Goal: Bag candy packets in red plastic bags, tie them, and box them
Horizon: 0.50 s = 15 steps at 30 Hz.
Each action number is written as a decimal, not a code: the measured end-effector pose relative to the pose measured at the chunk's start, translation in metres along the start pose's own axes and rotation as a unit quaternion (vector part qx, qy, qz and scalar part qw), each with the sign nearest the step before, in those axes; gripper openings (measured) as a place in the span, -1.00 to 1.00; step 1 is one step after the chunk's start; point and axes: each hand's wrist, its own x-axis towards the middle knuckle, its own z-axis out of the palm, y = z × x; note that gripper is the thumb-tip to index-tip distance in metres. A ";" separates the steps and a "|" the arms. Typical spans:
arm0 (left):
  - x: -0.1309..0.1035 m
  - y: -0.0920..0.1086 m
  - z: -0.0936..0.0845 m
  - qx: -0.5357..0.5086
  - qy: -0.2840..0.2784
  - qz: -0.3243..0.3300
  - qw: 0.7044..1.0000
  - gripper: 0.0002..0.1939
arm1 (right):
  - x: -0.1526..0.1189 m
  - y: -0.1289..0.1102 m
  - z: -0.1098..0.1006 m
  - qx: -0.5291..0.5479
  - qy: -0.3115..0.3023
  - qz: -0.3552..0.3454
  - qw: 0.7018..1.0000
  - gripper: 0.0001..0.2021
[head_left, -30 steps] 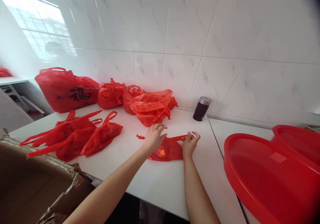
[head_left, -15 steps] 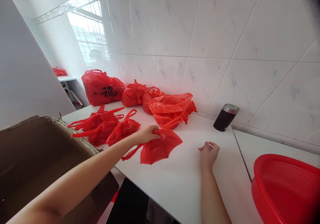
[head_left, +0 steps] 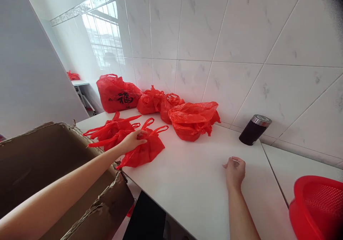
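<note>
My left hand (head_left: 135,141) is closed on the upper part of a small red plastic bag (head_left: 150,153), at the near left edge of the white table. One loop handle of that bag sticks out to the right. Just behind and to the left, partly covered by my left hand and forearm, lie more tied red bags (head_left: 107,132). My right hand (head_left: 235,168) rests over the table on the right, its fingers curled in with nothing visible in them.
Along the tiled wall stand a large red bag with black lettering (head_left: 118,97), several knotted red bags (head_left: 191,120) and a dark flask with a silver lid (head_left: 253,131). A cardboard box (head_left: 104,200) is at left below the table edge. A red basket (head_left: 302,204) stands at right.
My left hand has carried the red bag leftward and set it beside the other small bags. My right hand stays curled over the table. The view has shifted slightly left.
</note>
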 end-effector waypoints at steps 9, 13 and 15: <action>0.032 -0.024 -0.021 0.096 0.087 -0.036 0.991 -0.60 | -0.002 -0.002 0.000 -0.044 -0.012 -0.011 0.999 -0.78; 0.046 -0.024 -0.011 0.109 0.046 -0.051 0.992 -0.78 | -0.001 0.000 0.001 -0.046 -0.014 -0.018 0.999 -0.76; 0.047 -0.020 -0.010 0.094 0.036 -0.037 0.994 -0.79 | 0.000 0.001 0.001 -0.042 -0.017 -0.019 0.999 -0.75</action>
